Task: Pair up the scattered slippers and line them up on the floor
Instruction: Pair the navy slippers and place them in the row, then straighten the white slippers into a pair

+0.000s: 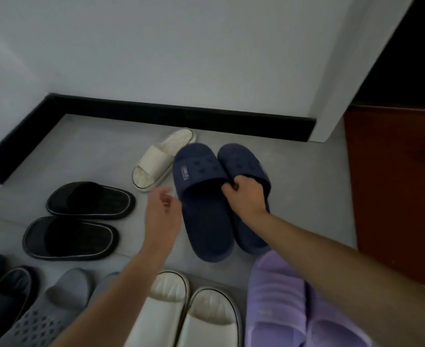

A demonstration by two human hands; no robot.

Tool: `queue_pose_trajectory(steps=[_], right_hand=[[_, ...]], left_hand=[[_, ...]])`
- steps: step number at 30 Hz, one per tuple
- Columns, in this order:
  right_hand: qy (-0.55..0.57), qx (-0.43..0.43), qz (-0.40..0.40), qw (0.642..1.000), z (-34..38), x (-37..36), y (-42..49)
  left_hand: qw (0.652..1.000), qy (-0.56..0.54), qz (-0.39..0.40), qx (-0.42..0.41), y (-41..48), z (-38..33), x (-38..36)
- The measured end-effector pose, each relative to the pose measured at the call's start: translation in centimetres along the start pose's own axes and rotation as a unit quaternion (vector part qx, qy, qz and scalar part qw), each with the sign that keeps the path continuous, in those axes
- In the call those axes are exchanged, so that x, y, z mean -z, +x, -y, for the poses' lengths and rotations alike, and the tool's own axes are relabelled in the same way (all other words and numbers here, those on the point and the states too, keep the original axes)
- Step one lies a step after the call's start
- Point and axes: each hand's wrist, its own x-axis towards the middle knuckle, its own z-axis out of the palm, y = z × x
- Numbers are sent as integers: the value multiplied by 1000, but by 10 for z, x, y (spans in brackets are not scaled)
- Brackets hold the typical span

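Two navy slippers lie side by side in the middle of the floor, toes toward the wall. My right hand pinches the inner strap edges of both navy slippers together. My left hand hovers open just left of them, blurred, holding nothing. A single cream slipper lies angled behind the navy pair, near the baseboard. A black pair sits to the left, lying sideways. Along the bottom run a dark pair, a grey pair, a white pair and a lilac pair.
A black baseboard runs along the white wall behind the slippers. A wall corner juts out at the right, with reddish-brown wooden flooring beyond it. Bare grey tile lies between the black pair and the baseboard.
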Motion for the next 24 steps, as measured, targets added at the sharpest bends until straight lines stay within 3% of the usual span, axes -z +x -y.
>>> queue_pose_trajectory(steps=[6,11,15,19,24], right_hand=[[15,2,-80,997,-23,100,-22],[-13,-60,-133,989,-73,184,-76],[-57,-121,-149,980,-113,234,-149],[-102,-180,-145,967,-142,254,-230],[-69,-303,-180,933,-171,234,-299]], left_hand=[[999,-39,23,-20,-3,-22,-12],[988,-23,148,-47,-33,-43,-70],[958,11,255,-132,-41,-81,-118],[932,35,306,-193,-51,-118,-161],[885,78,400,-223,-105,-125,-204]])
